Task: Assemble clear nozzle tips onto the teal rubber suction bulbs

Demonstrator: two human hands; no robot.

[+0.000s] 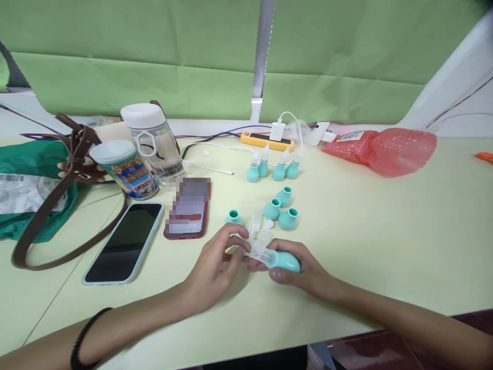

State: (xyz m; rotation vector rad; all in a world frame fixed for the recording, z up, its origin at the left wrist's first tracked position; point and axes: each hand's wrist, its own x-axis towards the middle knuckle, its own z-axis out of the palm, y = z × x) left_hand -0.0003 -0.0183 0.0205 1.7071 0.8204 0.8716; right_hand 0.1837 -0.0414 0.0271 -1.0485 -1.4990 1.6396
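My right hand is wrapped round the teal bulb of a nasal aspirator, which lies tilted with its clear flared end pointing left. Close by that end is my left hand, its fingers loosely bent and apart; I make out nothing held in them. Just beyond both hands lie several clear and whitish plastic tips, partly hidden. An open teal bulb stands behind my left fingers. Three more open bulbs are grouped farther right. At the back, several aspirators with tips fitted stand upright.
Left on the table are a black-screened phone, a red-cased phone, a noodle cup, a water bottle, a brown strap and a green bag. A yellow power strip and red plastic package lie behind.
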